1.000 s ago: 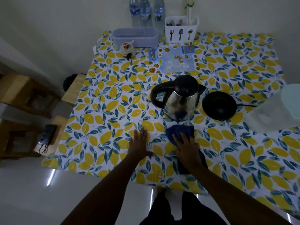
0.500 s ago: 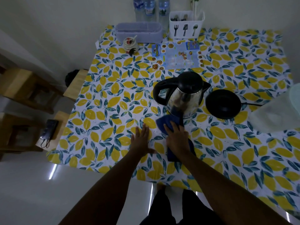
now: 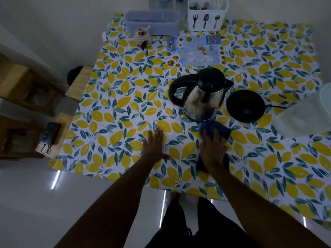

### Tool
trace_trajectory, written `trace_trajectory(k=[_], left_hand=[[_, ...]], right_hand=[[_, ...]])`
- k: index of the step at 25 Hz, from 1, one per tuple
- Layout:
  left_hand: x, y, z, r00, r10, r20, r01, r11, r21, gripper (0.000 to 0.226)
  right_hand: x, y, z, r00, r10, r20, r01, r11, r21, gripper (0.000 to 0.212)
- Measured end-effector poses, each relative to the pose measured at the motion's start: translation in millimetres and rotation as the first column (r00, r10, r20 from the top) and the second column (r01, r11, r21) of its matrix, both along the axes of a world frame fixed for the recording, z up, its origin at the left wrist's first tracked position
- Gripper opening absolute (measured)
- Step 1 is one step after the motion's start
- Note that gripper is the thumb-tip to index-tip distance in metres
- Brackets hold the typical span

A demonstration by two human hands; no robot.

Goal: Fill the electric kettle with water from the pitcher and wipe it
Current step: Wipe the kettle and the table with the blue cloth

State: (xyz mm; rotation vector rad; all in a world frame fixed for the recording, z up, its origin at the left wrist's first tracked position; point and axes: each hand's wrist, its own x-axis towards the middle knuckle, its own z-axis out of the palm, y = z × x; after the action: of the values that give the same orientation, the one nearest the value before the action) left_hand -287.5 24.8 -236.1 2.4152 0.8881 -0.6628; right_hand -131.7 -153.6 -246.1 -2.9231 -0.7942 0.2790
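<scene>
The steel electric kettle [image 3: 202, 97] with black lid and handle stands on the lemon-patterned table [image 3: 125, 104], off its round black base [image 3: 245, 105], which lies just to its right. My right hand [image 3: 213, 149] presses a dark blue cloth [image 3: 217, 128] flat on the table, directly in front of the kettle's foot. Left of the cloth, my left hand [image 3: 155, 144] rests palm down on the tablecloth with fingers spread, holding nothing. The pale translucent pitcher [image 3: 304, 113] stands at the right edge, partly cut off.
At the back stand a lilac plastic tub [image 3: 152, 21], a small ceramic jar [image 3: 142, 35], a white cutlery caddy [image 3: 207, 14] and a blue menu sheet [image 3: 195, 51]. Wooden stools [image 3: 23, 97] and a dark device [image 3: 50, 133] sit left of the table.
My right hand slid the blue cloth left across the table in front of the kettle, then back right. My left hand stayed flat in place.
</scene>
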Motion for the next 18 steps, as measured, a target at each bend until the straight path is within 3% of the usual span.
trace_trajectory(k=[3, 5, 7, 9, 12, 15, 18], left_hand=[[1, 0, 0, 1.000, 0.006, -0.010, -0.006, 1.000, 0.002, 0.133], [1, -1, -1, 1.000, 0.001, -0.012, 0.000, 1.000, 0.018, 0.133], [2, 0, -1, 1.000, -0.007, -0.011, 0.007, 1.000, 0.005, 0.133], [1, 0, -1, 1.000, -0.009, 0.000, 0.009, 1.000, 0.008, 0.134], [2, 0, 1, 1.000, -0.006, -0.008, 0.006, 1.000, -0.006, 0.133], [3, -1, 2, 1.000, -0.017, -0.015, 0.017, 1.000, -0.002, 0.133], [3, -4, 6, 1.000, -0.012, -0.024, 0.012, 1.000, 0.008, 0.127]], right_hand=[[-55, -13, -7, 0.900, 0.435, 0.019, -0.435, 0.900, -0.016, 0.063], [-45, -21, -11, 0.838, 0.546, -0.001, -0.546, 0.838, -0.010, 0.059], [-9, -33, -12, 0.873, 0.488, -0.013, -0.488, 0.872, -0.037, 0.056], [38, -46, -4, 0.967, 0.255, -0.020, -0.256, 0.965, -0.063, 0.055], [83, -46, 9, 0.998, -0.028, -0.052, 0.023, 0.996, -0.089, 0.051], [63, -35, 12, 0.998, -0.037, -0.047, 0.034, 0.997, -0.068, 0.051], [17, -61, 2, 0.990, 0.137, -0.036, -0.138, 0.990, -0.006, 0.051]])
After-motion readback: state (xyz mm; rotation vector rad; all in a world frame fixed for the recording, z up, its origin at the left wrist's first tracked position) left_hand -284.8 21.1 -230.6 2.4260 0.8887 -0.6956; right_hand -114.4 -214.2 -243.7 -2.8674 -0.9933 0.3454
